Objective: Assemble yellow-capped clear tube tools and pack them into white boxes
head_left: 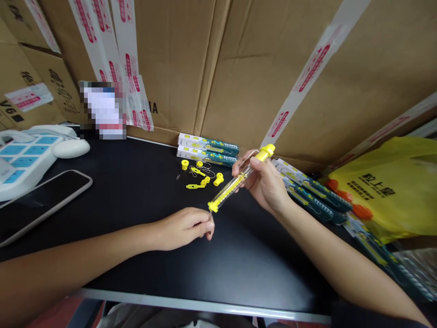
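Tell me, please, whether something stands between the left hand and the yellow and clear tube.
Nothing visible does. The left hand pinches a thin metal piece at the lower end of the tube, which the right hand grips. The loose yellow parts lie farther back.

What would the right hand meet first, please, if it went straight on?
The right hand would probably meet the small boxes near the cardboard; depth is unclear, so it might pass above those boxes.

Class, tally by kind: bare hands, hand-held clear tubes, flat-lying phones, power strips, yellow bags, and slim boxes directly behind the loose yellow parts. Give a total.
Left hand and right hand: 2
Clear tube: 1
Phone: 1
Power strip: 1
Yellow bag: 1
Slim boxes: 2
Total: 8
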`<act>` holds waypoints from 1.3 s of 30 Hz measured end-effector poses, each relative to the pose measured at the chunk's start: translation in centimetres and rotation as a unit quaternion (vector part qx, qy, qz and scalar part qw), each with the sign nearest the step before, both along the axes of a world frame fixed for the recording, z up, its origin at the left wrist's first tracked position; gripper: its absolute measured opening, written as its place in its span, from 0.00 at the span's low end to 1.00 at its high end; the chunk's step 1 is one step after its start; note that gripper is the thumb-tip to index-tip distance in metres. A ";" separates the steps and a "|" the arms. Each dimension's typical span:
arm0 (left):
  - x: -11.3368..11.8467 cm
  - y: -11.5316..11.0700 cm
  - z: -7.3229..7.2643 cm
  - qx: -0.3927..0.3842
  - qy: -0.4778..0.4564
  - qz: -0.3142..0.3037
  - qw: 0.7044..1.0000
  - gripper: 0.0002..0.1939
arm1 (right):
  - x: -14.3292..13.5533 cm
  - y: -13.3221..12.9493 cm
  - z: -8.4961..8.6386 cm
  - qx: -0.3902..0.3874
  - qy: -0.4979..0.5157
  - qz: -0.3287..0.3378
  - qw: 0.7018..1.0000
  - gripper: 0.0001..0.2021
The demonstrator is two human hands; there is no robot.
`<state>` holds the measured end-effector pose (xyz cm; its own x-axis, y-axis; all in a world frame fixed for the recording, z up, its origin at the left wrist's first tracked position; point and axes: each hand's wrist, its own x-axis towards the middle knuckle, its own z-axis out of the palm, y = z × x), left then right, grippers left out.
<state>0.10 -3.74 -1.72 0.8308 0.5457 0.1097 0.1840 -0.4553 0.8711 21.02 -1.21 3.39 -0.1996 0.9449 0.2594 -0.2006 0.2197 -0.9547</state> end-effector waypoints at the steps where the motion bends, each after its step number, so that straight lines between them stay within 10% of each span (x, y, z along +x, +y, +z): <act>1: 0.1 0.1 -0.1 -0.030 -0.013 0.022 0.999 0.15 | 0.0 0.0 0.0 -0.002 0.000 0.002 1.000 0.10; 8: -0.5 2.1 -0.5 -0.170 -0.134 0.204 0.955 0.10 | -0.4 0.1 -1.1 -0.030 0.010 0.032 0.999 0.13; 13: -0.9 2.6 0.0 -0.150 -0.260 0.108 0.948 0.21 | -1.1 -0.3 -2.4 -0.014 -0.037 0.075 0.996 0.13; 21: 0.3 0.9 -0.3 -0.151 -0.198 0.117 0.961 0.29 | -2.0 -1.8 -3.9 0.147 -0.228 -0.009 0.962 0.16; 26: 0.0 1.6 -0.1 -0.138 -0.169 0.145 0.965 0.24 | 2.8 2.1 -2.0 0.149 -0.333 -0.044 0.930 0.24; 28: -0.1 1.6 0.2 -0.133 -0.169 0.161 0.963 0.22 | 6.8 4.1 -1.1 0.167 -0.433 -0.177 0.868 0.25; 31: -0.1 1.5 0.4 -0.158 -0.183 0.196 0.950 0.18 | 13.7 5.8 -0.7 0.136 -0.658 -0.367 0.643 0.26; 33: -0.1 1.6 0.4 -0.187 -0.191 0.208 0.941 0.14 | 17.5 6.1 -1.0 0.047 -0.749 -0.372 0.545 0.28; 39: 0.1 1.6 0.2 -0.207 -0.223 0.211 0.929 0.08 | 20.4 5.3 0.1 -0.060 -0.803 -0.278 0.524 0.22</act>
